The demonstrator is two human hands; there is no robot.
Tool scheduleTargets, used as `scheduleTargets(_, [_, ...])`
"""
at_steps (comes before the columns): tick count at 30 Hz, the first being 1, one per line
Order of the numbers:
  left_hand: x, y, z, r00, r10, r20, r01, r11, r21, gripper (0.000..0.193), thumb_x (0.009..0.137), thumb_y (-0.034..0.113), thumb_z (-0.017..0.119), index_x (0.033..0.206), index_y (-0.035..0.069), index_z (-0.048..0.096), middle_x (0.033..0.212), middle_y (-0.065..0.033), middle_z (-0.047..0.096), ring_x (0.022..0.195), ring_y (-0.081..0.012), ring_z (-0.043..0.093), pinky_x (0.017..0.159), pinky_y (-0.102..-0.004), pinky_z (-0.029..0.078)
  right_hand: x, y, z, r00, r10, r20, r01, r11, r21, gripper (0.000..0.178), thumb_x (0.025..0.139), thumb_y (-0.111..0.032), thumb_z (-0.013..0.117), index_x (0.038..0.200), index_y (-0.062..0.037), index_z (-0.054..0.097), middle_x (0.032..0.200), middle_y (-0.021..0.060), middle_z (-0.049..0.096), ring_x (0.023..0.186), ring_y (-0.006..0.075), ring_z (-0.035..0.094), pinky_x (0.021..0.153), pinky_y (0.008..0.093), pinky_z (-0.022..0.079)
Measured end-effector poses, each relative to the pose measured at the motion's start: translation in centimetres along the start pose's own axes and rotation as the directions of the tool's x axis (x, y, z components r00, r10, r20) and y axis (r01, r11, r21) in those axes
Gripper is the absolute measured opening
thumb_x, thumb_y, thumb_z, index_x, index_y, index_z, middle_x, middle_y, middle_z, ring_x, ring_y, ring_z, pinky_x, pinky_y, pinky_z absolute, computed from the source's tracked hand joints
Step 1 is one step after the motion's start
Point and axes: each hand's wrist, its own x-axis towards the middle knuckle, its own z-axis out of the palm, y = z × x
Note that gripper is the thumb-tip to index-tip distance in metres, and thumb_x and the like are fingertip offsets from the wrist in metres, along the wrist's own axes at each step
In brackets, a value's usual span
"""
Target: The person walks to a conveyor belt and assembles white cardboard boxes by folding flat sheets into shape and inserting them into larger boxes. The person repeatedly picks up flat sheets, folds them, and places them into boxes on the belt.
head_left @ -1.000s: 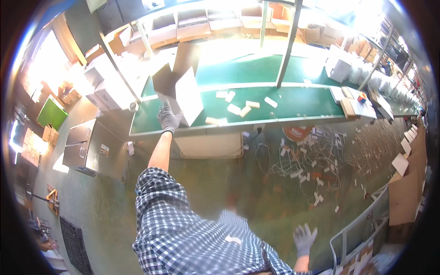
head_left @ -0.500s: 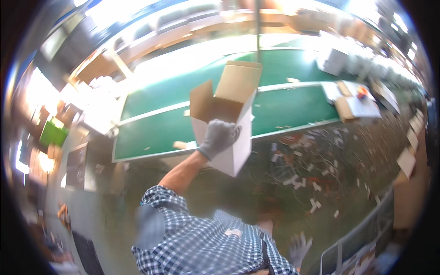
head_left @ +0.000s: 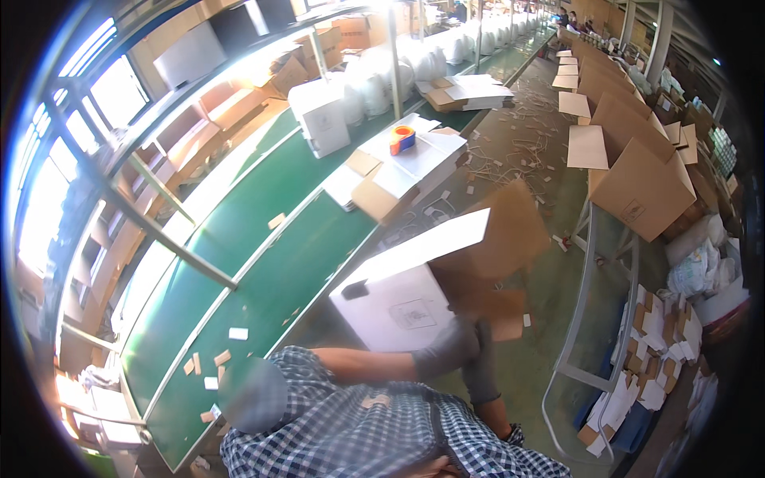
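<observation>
White card filled the middle of the frame: a carton, squared up, walls formed, mouth turned to the right. That much looked done! Its flaps stood spread, none folded shut, so closing was not yet done; whether anything lay inside, the shadows would not tell. And the hands? Grey-gloved, both of them, crowded at the carton's lower right corner, left hand at its edge, right hand just beside, overlapping in view (quite a blur, frankly). How far either had closed, or which bore the weight, could not be told. Up top, near centre, an orange-and-blue tape roll sat on flat white cartons; at upper right, open brown boxes stood lined up.
</observation>
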Motion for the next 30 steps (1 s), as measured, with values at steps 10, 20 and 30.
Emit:
scheduleTargets(10, [24.7, -1.7, -3.5, 0.554, 0.750, -0.361, -0.777, 0.621, 0.099, 0.040, 0.088, 0.023, 0.064, 0.120, 0.000, 0.071, 0.143, -0.0194, 0.061, 0.137, -0.0320, 0.055, 0.119, -0.0531, 0.040, 21.0, -8.7, -17.9, 0.834, -0.467, -0.294, -0.124, 0.359, -0.925, 0.051, 0.113, -0.029, 0.049, 0.151, 0.0042, 0.044, 0.148, 0.0207, 0.055, 0.137, 0.0311, 0.055, 0.116, 0.0424, 0.046])
scheduleTargets(20, [50.2, -22.4, -3.2, 0.918, 0.150, -0.368, -0.288, 0.889, -0.357, 0.059, 0.080, 0.017, 0.075, 0.136, 0.007, 0.058, 0.123, -0.0158, 0.063, 0.121, -0.0391, 0.059, 0.102, -0.0528, 0.048, 44.3, -19.3, -23.1, 0.525, -0.395, -0.754, 0.354, 0.907, -0.229, 0.063, 0.109, -0.048, 0.050, 0.143, 0.0050, 0.051, 0.142, 0.0179, 0.059, 0.127, 0.0293, 0.062, 0.107, 0.0409, 0.053])
scheduleTargets(30, [53.5, -48.2, -0.8, 0.702, -0.534, -0.471, 0.666, 0.726, 0.170, 0.039, 0.088, 0.014, 0.073, 0.126, 0.011, 0.064, 0.114, -0.0123, 0.070, 0.108, -0.0325, 0.066, 0.114, -0.0516, 0.039, 77.4, -24.3, -20.2, 0.874, -0.208, -0.438, 0.127, 0.970, -0.205, 0.064, 0.111, -0.044, 0.048, 0.161, -0.0052, 0.036, 0.151, 0.0187, 0.052, 0.132, 0.0341, 0.059, 0.112, 0.0457, 0.053])
